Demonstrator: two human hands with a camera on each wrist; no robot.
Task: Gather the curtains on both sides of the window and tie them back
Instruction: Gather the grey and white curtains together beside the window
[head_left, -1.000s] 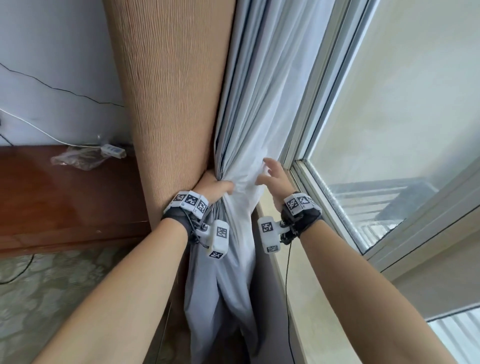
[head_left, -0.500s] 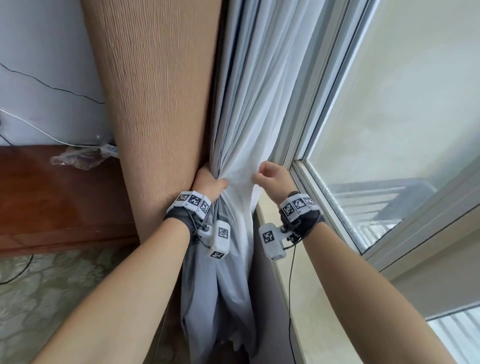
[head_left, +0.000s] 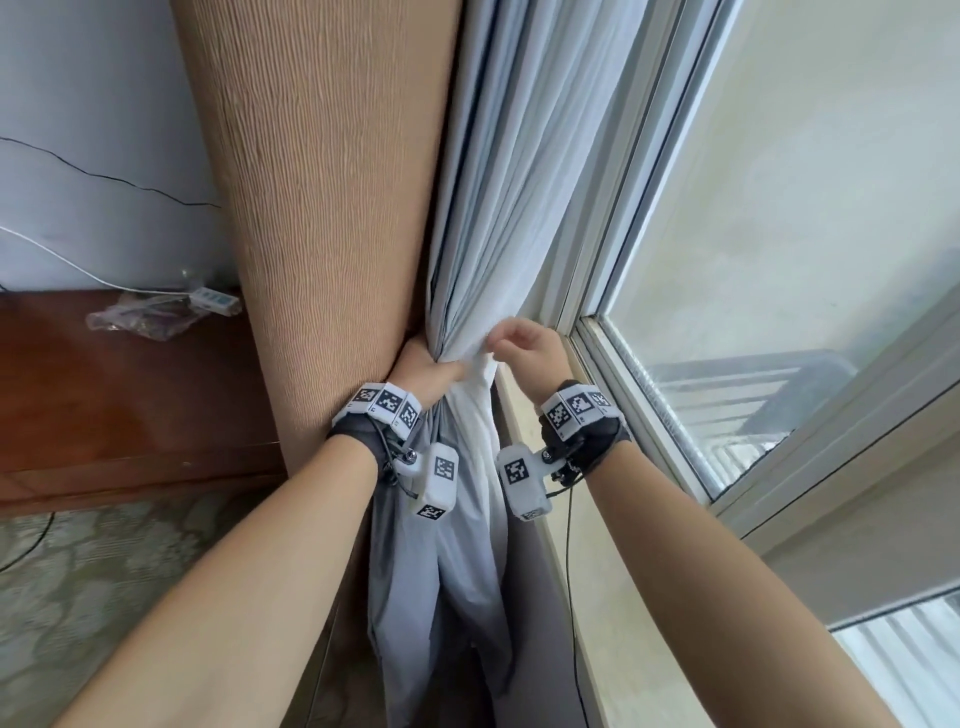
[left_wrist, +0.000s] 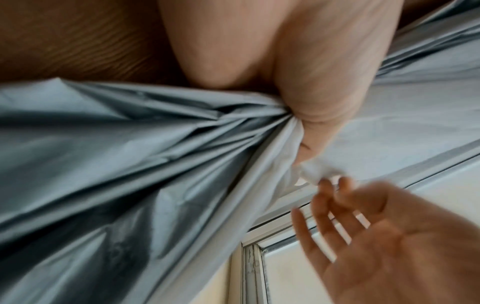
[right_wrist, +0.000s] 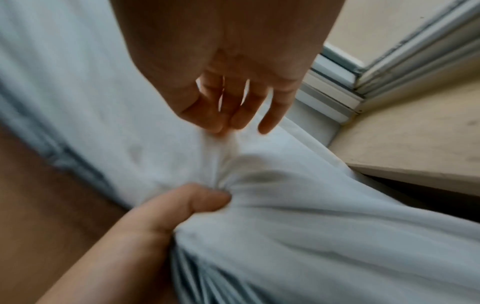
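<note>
A pale grey-white curtain (head_left: 498, 208) hangs beside a ribbed tan curtain (head_left: 332, 208), left of the window. My left hand (head_left: 431, 374) grips the white curtain (left_wrist: 130, 164) in a bunch at sill height, and its folds fan out from the fist (left_wrist: 311, 102). My right hand (head_left: 519, 343) is just right of that bunch. Its fingertips (right_wrist: 221, 127) pinch a small raised fold of the white curtain (right_wrist: 311, 226), and the other fingers hang loose. The left thumb (right_wrist: 182, 205) presses into the gathered cloth. No tie-back is in view.
The window frame (head_left: 623, 260) and pale sill (head_left: 597, 571) lie right of the hands. At left, a brown wooden top (head_left: 130, 405) carries a plastic bag (head_left: 140, 317) and a small white device (head_left: 213, 299). Patterned floor (head_left: 78, 571) lies below.
The right hand went from spread flat on the white curtain, to a fist on its edge, to a loose fingertip pinch beside the left hand. The left hand kept its grip.
</note>
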